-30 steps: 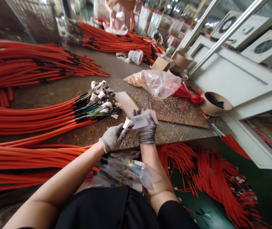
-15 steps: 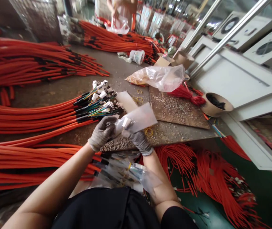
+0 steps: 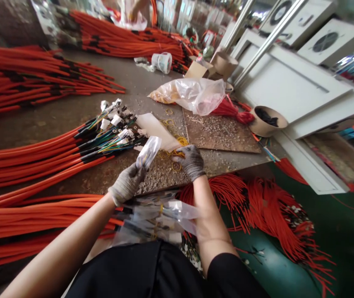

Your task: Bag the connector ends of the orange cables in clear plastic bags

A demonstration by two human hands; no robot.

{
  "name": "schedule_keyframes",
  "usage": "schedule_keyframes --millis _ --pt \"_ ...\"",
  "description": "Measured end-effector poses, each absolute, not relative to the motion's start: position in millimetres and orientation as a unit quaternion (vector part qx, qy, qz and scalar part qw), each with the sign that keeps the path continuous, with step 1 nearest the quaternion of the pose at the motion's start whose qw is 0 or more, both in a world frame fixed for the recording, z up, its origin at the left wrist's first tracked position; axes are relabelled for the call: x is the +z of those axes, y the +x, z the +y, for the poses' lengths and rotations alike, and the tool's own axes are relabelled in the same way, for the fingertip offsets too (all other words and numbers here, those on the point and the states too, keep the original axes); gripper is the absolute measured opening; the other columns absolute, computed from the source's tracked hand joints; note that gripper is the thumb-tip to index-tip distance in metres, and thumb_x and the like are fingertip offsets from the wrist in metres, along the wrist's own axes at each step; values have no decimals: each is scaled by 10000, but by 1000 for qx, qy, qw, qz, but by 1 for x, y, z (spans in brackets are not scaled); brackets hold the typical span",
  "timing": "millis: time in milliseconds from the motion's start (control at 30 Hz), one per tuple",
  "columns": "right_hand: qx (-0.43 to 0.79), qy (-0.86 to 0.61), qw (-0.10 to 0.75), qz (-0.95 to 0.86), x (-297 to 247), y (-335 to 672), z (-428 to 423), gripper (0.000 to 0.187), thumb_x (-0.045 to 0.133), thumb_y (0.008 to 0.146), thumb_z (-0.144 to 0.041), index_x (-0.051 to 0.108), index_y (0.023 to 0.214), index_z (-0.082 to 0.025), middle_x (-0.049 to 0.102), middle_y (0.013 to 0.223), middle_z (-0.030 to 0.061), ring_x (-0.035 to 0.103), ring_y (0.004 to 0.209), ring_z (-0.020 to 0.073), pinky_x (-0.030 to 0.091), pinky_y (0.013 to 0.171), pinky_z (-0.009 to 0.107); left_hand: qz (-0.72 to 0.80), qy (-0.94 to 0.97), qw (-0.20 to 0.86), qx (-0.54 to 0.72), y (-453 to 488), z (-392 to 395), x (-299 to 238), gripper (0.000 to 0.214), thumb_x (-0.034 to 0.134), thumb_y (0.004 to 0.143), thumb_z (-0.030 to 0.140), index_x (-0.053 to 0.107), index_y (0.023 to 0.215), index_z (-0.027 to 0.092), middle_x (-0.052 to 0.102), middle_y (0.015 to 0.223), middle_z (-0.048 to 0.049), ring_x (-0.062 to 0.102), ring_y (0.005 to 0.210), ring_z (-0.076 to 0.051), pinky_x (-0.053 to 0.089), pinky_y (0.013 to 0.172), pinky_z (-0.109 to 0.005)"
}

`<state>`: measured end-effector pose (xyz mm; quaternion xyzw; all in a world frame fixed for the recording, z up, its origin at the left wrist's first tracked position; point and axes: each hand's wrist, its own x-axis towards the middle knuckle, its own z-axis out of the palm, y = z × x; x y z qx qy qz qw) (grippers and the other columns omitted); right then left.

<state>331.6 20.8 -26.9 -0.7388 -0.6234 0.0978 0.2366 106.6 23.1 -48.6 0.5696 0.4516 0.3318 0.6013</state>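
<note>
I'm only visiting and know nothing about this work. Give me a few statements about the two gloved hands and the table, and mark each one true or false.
1. The left hand holds up a small clear plastic bag. True.
2. The right hand is raised high above the table. False: it is down on the grey worktable, on the loose yellow rubber bands.
3. Both hands wear grey gloves. True.
4. The round tan paper bowl is empty. False: dark pieces lie inside it.
5. The long cables on the table are blue. False: they are long orange cables, with coloured wires showing at their ends.
</note>
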Motion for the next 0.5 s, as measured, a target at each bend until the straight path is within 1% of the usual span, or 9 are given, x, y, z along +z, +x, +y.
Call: schedule_keyframes --millis 67,100,167,233,333,400,467,500 --pt "27 -777 132 -615 -28 352 25 149 682 766 -222 747 897 -196 617 1048 106 556 976 242 438 898 361 449 552 613 342 109 27 -49 425 620 685 513 602 906 150 551 661 5 410 552 -96 390 524 -241" --pt "14 -779 100 -619 -28 357 27 152 649 799 -237 751 904 -198 610 1049 111 553 979 243 437 899 359 447 553 615 341 108 29 -47 433 623 676 531 594 885 153 538 647 9 397 544 -92 377 511 -239" --pt "-2 -773 81 -630 -27 357 30 192 598 844 -266 753 936 -198 603 1052 113 550 989 242 435 906 349 439 550 621 345 107 29 -44 465 628 657 581 585 843 158 506 617 18 383 534 -89 354 493 -235" --pt "1 -764 65 -642 -27 353 34 207 599 842 -268 747 969 -198 601 1074 111 550 991 240 433 910 347 430 544 628 353 105 27 -44 511 633 643 626 590 833 153 485 603 27 384 532 -86 345 491 -231" --pt "7 -751 17 -660 -27 350 39 203 582 846 -241 737 963 -183 609 1092 119 549 989 250 429 911 365 425 536 635 359 104 23 -47 576 642 634 663 614 861 134 484 597 32 390 526 -83 344 495 -227" --pt "-8 -758 26 -652 -26 348 40 201 554 859 -226 724 938 -152 610 1100 140 541 1011 263 421 923 380 425 538 636 354 104 22 -48 600 627 648 680 628 871 123 492 587 28 402 522 -88 356 498 -229" --pt "-14 -756 101 -646 -22 340 39 169 562 846 -209 705 887 -129 609 1107 159 528 1046 272 406 954 392 418 546 626 367 104 23 -46 616 636 658 668 642 931 115 559 639 0 486 586 -116 419 560 -242" --pt "4 -737 157 -658 -19 332 37 141 571 835 -201 694 854 -134 618 1083 152 529 1047 266 401 965 391 408 551 618 385 104 25 -44 638 666 640 650 642 989 116 616 718 -28 545 672 -144 458 628 -257"
